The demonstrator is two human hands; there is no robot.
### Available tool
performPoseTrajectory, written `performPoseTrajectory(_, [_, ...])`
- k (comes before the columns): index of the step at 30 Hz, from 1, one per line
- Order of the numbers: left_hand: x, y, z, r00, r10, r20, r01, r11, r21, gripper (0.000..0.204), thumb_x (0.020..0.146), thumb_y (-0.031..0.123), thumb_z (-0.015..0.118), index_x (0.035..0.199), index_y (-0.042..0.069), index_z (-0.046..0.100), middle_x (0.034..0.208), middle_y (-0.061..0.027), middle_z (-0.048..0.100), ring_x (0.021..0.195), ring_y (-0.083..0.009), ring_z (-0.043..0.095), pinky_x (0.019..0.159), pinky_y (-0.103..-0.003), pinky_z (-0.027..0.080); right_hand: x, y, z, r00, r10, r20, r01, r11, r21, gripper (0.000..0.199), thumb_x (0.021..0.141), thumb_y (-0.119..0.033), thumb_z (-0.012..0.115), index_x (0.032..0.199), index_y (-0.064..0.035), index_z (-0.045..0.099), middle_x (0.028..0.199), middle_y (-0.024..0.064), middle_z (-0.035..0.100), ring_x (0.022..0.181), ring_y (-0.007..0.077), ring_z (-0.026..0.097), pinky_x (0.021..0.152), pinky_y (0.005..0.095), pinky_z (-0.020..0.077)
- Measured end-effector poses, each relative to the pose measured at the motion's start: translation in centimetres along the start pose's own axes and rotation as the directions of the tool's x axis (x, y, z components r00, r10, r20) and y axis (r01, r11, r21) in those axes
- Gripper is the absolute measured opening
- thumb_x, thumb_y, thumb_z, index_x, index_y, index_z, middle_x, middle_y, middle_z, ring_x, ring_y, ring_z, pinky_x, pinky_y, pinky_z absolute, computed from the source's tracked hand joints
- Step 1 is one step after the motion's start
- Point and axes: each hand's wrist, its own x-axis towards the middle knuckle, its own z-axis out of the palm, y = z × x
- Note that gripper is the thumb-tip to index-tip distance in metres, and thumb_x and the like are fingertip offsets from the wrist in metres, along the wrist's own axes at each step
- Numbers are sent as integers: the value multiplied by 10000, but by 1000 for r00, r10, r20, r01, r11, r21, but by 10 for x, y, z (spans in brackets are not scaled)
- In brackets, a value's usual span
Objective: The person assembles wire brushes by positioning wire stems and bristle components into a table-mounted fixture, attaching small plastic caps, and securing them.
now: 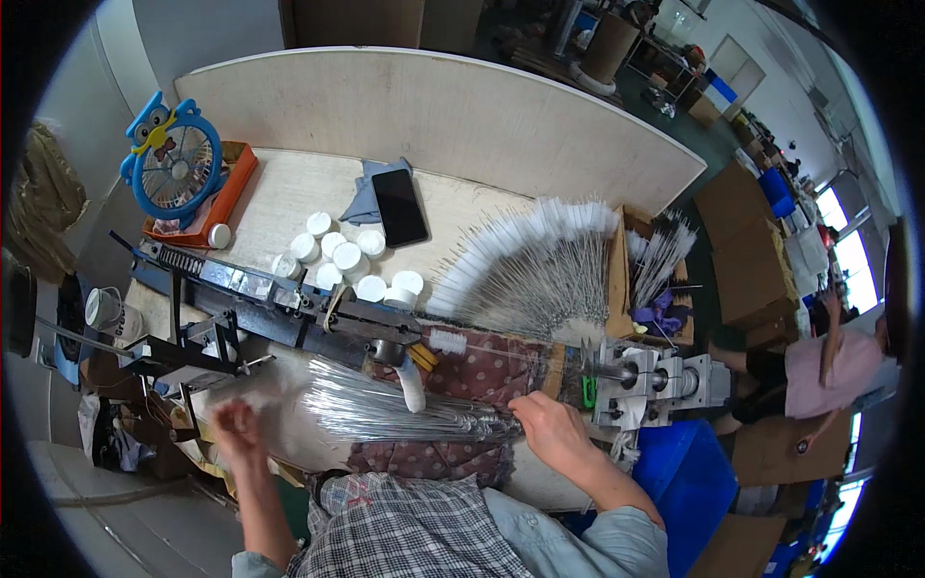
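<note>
My left hand (237, 431) is raised at the left, beside the bench machine (289, 301); its fingers look curled but are smeared by motion. At the right end of a bundle of thin metal wires (395, 405), my right hand (549, 429) has its fingers pinched together. What they hold, if anything, is too small to make out. Above the bundle, a white-bristled brush (448, 341) lies level at the machine's end. Its thin wire stem runs right toward a metal chuck (631, 374). A white-wrapped handle (412, 387) hangs from the machine's middle.
Many wire-stemmed white brushes (540, 275) fan out at the back right, beside a cardboard box (620, 265). White round tubs (347, 257), a phone (400, 208) and a blue fan (175, 164) stand behind the machine. A blue bin (684, 491) sits right; another person (833, 371) is beyond.
</note>
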Motion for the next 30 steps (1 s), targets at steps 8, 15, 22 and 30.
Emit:
performPoseTrajectory(8, [-159, -79, 248, 812, -482, 329, 156, 723, 673, 246, 875, 210, 604, 1069, 86, 518, 973, -46, 592, 922, -173, 566, 807, -322, 437, 2, -2, 8, 998, 52, 21, -51, 997, -52, 115, 858, -35, 561, 963, -42, 610, 870, 159, 599, 758, 394, 622, 647, 454, 520])
performPoseTrajectory(15, [-152, 14, 288, 491, -756, 432, 776, 605, 178, 652, 964, 622, 288, 903, 69, 628, 603, -70, 568, 434, -188, 508, 533, -341, 500, -12, 8, -58, 983, -112, -145, 68, 958, -278, 200, 777, 31, 564, 966, -36, 558, 907, 121, 499, 859, 306, 568, 711, 394, 496])
performPoseTrajectory(22, [-172, -58, 289, 260, -707, 658, 178, 705, 687, 433, 958, 396, 536, 1146, 9, 584, 944, -146, 671, 662, -205, 647, 635, -337, 537, 25, 40, -92, 876, -10, -482, -12, 999, -44, 218, 847, -2, 596, 1062, 7, 630, 881, 178, 650, 744, 351, 635, 649, 407, 513])
performPoseTrajectory(30, [-174, -171, 354, -45, -210, 977, -994, 107, -22, 86, 780, 162, 562, 863, 148, 578, 773, -42, 591, 769, -239, 653, 606, -395, 498, 43, 54, -62, 877, 193, -441, -135, 978, 161, 156, 839, -132, 670, 976, -61, 690, 817, 155, 667, 688, 314, 640, 616, 383, 499])
